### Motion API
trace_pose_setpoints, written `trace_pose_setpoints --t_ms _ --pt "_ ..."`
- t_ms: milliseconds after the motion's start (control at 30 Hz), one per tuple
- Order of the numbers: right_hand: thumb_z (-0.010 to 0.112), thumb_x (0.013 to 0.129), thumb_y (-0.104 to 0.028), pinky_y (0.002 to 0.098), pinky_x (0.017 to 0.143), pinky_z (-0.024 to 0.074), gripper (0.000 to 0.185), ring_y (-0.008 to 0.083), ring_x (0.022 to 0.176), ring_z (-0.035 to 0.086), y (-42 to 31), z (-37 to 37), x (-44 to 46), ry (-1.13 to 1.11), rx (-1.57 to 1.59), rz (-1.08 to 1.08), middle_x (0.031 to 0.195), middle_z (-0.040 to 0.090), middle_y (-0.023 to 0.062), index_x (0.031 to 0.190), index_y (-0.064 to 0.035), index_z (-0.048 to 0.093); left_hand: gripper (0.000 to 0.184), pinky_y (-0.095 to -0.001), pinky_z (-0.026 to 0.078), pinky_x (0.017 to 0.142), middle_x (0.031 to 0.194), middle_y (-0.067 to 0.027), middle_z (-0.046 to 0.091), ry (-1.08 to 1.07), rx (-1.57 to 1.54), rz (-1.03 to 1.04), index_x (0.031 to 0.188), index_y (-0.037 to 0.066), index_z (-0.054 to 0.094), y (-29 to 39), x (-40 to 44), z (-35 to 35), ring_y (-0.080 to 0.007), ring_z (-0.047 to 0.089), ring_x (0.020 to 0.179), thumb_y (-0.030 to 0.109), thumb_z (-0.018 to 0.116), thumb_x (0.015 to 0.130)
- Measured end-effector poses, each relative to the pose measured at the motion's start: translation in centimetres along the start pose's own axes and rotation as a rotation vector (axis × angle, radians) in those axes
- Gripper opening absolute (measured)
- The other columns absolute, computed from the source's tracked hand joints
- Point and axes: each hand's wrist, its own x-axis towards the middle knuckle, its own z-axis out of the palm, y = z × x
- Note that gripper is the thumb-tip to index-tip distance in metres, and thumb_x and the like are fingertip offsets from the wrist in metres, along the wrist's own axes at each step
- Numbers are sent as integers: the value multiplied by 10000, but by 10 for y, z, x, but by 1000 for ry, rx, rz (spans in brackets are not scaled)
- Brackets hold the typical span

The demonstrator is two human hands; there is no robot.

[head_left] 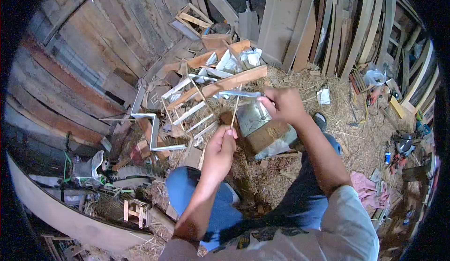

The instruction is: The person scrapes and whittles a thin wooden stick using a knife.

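Note:
My left hand [221,144] is closed round the lower end of a thin wooden stick [236,111], which points up and slightly right. My right hand [285,104] grips the handle of a knife-like tool [240,93], its pale blade reaching left across the stick's upper end. Whether blade and stick touch is hard to tell. Beneath my right hand sits a metal-and-wood block [262,129] on the ground, between my legs.
A pile of wooden pieces and frames [201,97] lies ahead to the left. Tall boards [286,22] lean at the back. A pink cloth [369,189] and power tools [404,144] lie at the right. Straw and shavings [342,115] cover the ground.

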Motion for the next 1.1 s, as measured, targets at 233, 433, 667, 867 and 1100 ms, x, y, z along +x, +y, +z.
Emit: trace_pose_setpoints --t_ms 233,433,667,867,1100 --pt "663 941 -363 447 484 455 341 359 505 593 -62 -28 8 25 37 -191 571 558 131 741 -99 585 210 -233 303 561 699 70 395 90 50 129 915 74 541 15 -25 -4 -37 352 625 152 454 1089" --pt "639 960 -378 455 494 494 349 350 516 625 -48 -20 38 143 149 -16 595 606 148 745 -106 602 226 -226 305 554 705 72 403 150 4 81 923 76 539 33 -57 -24 -25 352 624 182 451 1102" --pt "686 922 -348 432 470 487 331 317 500 628 -144 -31 19 33 236 -346 584 604 109 730 -107 565 199 -237 173 407 611 92 329 82 -228 22 1021 130 543 47 -81 -50 -27 259 463 285 451 1106" --pt "699 908 -363 427 474 495 333 307 491 616 -182 -49 24 -31 163 -510 597 620 94 744 -113 553 219 -240 169 411 596 100 314 104 -252 107 1014 109 548 65 -118 -61 -26 253 456 281 450 1108" --pt "642 938 -169 397 495 432 257 270 490 573 -142 -45 64 213 181 -159 603 531 176 736 -41 545 215 -214 206 456 637 96 381 127 -459 43 979 84 572 71 -157 -80 -14 297 511 232 474 1101"
